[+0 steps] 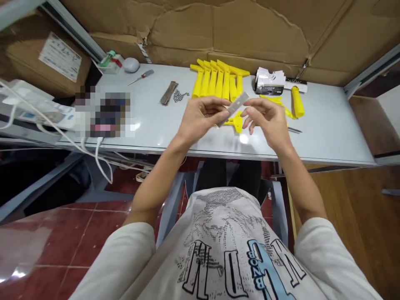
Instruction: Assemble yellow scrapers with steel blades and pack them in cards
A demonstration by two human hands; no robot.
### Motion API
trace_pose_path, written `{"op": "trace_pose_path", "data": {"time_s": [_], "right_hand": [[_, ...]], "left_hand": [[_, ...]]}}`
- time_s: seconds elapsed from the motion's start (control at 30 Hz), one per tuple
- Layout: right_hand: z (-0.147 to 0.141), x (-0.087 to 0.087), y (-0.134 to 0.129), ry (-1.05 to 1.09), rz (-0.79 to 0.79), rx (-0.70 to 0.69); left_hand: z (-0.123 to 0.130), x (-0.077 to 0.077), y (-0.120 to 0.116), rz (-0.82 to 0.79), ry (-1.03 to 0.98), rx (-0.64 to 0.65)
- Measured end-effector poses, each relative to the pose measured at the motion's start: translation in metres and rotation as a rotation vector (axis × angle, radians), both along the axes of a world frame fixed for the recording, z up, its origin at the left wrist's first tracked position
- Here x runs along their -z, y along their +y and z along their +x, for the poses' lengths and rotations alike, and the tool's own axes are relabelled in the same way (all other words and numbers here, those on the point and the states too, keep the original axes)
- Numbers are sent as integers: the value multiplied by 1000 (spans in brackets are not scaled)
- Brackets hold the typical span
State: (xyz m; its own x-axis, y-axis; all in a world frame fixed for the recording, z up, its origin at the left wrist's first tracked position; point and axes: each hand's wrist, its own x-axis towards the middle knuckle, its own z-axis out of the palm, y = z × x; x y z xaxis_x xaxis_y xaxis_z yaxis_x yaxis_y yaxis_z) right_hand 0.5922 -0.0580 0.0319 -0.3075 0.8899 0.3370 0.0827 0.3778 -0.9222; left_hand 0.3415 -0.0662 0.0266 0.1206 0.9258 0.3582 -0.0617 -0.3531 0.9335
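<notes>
My left hand is closed on one end of a flat, silvery metal blade, pinched between thumb and fingers and slanting up to the right. Near the blade's far end is my right hand, fingers bent but apart; whether a fingertip touches the blade I cannot tell. Below the blade, a yellow plastic head lies on the table, partly hidden by the hands. Behind stand several yellow plastic scraper handles in a row. To the left lie a stack of metal blades and a pile of small screws.
A screwdriver lies at the back left of the white table. Black-and-white packages and another yellow handle are at the right. Cardboard lines the back. White cables hang over the left front edge.
</notes>
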Motion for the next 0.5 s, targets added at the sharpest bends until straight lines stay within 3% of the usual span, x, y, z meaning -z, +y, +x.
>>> {"op": "trace_pose_path", "data": {"time_s": [0.1,0.3,0.5], "right_hand": [[-23,-2,-9,184,-89,-13],[-25,-1,-44,295,-138,175],[-31,-3,-32,436,-331,29]], "left_hand": [[14,-7,-22,-9,-2,14],[14,-15,-53,-92,93,-43],[7,-17,-47,-41,139,-81]]}}
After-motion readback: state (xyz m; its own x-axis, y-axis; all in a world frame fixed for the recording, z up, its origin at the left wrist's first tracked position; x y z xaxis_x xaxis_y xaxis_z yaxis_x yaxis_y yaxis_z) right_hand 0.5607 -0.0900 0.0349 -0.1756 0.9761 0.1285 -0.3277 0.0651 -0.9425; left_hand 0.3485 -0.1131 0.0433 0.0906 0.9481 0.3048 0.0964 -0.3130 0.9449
